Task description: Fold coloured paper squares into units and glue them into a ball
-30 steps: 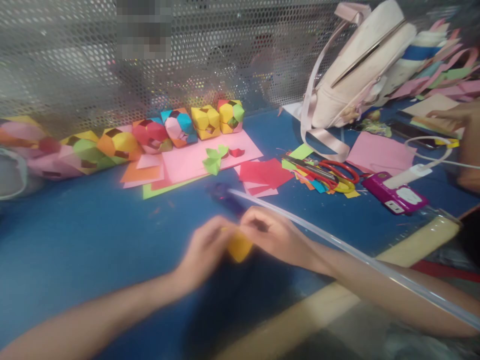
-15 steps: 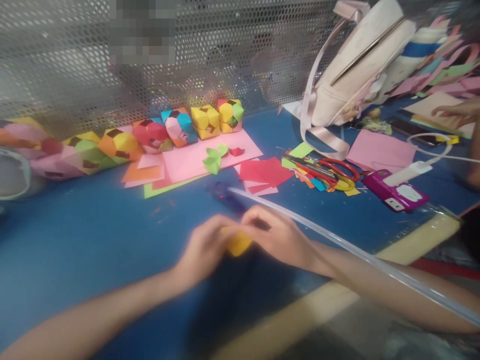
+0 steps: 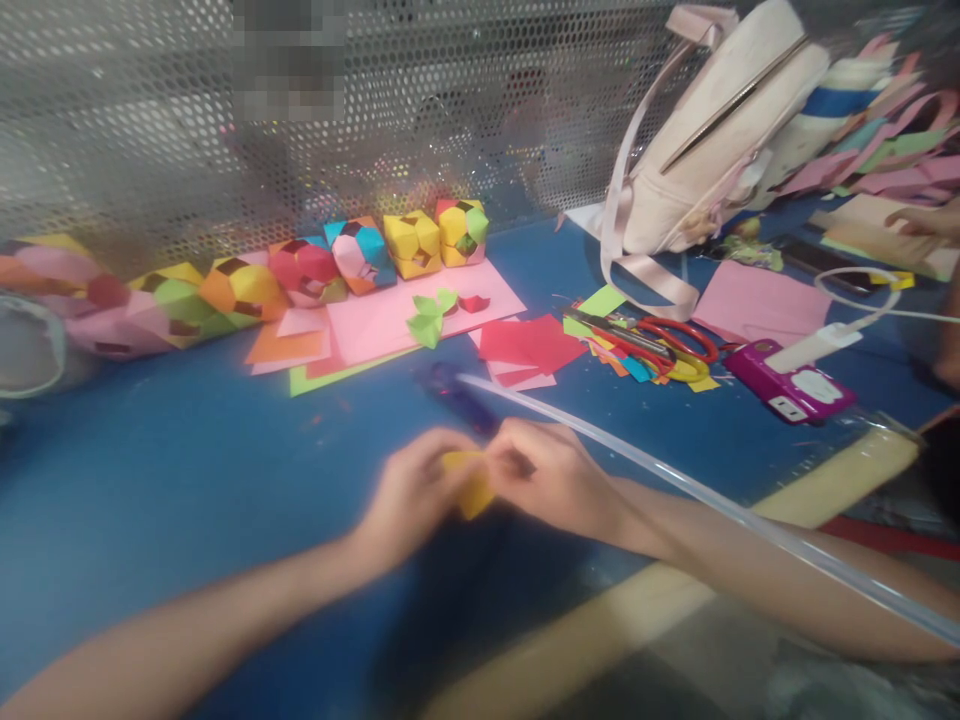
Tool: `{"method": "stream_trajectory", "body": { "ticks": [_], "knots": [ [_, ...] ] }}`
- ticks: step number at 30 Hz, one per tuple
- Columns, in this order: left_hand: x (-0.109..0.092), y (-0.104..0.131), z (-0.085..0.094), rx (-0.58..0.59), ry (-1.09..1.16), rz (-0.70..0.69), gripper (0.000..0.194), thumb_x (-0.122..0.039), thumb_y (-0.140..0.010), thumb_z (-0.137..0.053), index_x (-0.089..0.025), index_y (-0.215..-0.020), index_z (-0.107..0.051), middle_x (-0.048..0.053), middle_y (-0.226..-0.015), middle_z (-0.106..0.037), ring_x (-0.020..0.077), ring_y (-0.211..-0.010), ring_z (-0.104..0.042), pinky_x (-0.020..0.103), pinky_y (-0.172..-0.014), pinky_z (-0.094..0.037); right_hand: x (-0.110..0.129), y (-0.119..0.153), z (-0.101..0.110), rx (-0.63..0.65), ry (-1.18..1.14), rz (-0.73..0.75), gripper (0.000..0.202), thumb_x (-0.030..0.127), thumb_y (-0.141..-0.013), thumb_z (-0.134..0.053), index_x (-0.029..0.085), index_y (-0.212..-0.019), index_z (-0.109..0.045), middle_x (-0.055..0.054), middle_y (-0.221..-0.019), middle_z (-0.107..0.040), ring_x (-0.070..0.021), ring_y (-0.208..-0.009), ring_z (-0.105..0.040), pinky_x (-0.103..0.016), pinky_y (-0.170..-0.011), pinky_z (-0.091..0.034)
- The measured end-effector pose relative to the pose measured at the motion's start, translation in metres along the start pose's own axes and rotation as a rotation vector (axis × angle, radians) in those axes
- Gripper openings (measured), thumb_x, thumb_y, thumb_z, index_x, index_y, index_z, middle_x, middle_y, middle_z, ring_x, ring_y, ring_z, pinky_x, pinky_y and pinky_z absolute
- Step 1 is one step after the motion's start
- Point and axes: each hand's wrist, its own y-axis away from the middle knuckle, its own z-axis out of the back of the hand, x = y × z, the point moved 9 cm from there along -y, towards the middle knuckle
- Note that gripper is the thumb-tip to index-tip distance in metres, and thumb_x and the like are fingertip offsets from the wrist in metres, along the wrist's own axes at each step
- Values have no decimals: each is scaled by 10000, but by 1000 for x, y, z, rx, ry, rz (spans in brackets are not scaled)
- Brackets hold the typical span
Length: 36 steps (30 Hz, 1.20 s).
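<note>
A small piece of yellow paper point(image 3: 471, 488) is between my two hands, above the blue table point(image 3: 225, 460). My left hand point(image 3: 414, 490) is closed on its left side. Fingers of my right hand point(image 3: 551, 475) are pinched at the paper's right edge. Motion blur hides the paper's exact folds. Just beyond my hands lies a dark purple object point(image 3: 457, 395), blurred, beside a long clear tube point(image 3: 637, 460) that passes over my right forearm.
Folded paper balls point(image 3: 304, 270) line the back left. Pink sheets point(image 3: 367, 325), green folded pieces point(image 3: 427, 318) and red paper point(image 3: 529, 345) lie ahead. Scissors point(image 3: 667, 345), a purple power adapter point(image 3: 791, 382) and a bag point(image 3: 697, 150) are at right. Another person's hand point(image 3: 930, 220) is far right.
My right hand has closed its fingers more and shifted slightly along the yellow paper, whose visible shape has changed. My left hand has barely moved.
</note>
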Motion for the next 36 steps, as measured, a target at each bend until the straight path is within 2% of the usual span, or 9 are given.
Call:
{"method": "stream_trajectory", "body": {
  "ticks": [5,9,12,17,22,26,29,31,36],
  "knots": [
    [10,-4,0,34,187,128,189,-319,-747,-646,-148,-826,-634,18,-699,-632,124,-601,-563,217,-551,-445,5,-4,3,57,-41,24,138,201,-848,-458,179,-754,-556,3,-688,-553,-100,-625,-507,-203,-609,-404],
    [3,-4,1,104,194,83,163,-304,-753,-653,-145,-789,-639,15,-734,-643,113,-620,-564,216,-579,-447,-5,-13,16,27,21,-68,189,180,-847,-420,176,-705,-544,13,-639,-529,-98,-579,-487,-205,-589,-398],
    [-7,0,-10,259,107,31,143,-281,-757,-648,-141,-730,-650,26,-745,-652,127,-664,-581,223,-609,-456,-20,-22,25,-37,63,-151,59,199,-794,-508,163,-795,-555,13,-666,-553,-98,-567,-489,-214,-578,-395],
    [-27,20,-39,581,-102,-109,174,-279,-806,-580,-140,-751,-670,58,-772,-659,139,-690,-591,233,-633,-466,-34,-39,2,215,64,-225,246,290,-743,-617,173,-958,-597,-30,-807,-637,-145,-700,-572,-232,-632,-409],
    [-40,48,-48,667,-188,-224,152,-234,-831,-530,-147,-832,-654,95,-898,-670,157,-792,-608,246,-706,-467,-27,-55,-17,338,-31,-235,280,186,-704,-607,173,-982,-637,-12,-790,-669,-146,-690,-589,-221,-621,-400],
    [-42,76,-49,727,-302,-269,126,-191,-816,-521,-171,-851,-641,95,-879,-673,165,-771,-609,244,-688,-459,-12,-74,-51,397,-181,-274,271,171,-696,-614,137,-963,-645,26,-659,-632,-102,-563,-542,-201,-550,-379],
    [-43,89,-34,692,-506,-266,123,-179,-810,-499,-193,-793,-620,52,-747,-640,154,-690,-569,235,-656,-432,14,-94,-89,448,-252,-222,167,204,-720,-628,120,-862,-657,37,-570,-585,-87,-498,-513,-187,-501,-373],
    [-37,96,-14,677,-673,-185,146,-156,-804,-468,-195,-712,-575,19,-677,-590,136,-631,-523,219,-618,-405,33,-109,-118,471,-296,-189,147,255,-751,-623,113,-782,-647,36,-525,-561,-88,-476,-509,-186,-487,-378],
    [-8,120,71,544,-944,119,112,-134,-768,-443,-200,-728,-523,0,-691,-568,135,-611,-495,206,-544,-342,72,-145,-187,490,-343,-172,249,313,-736,-663,116,-601,-593,5,-499,-579,-106,-503,-550,-182,-487,-387]
  ]
}}
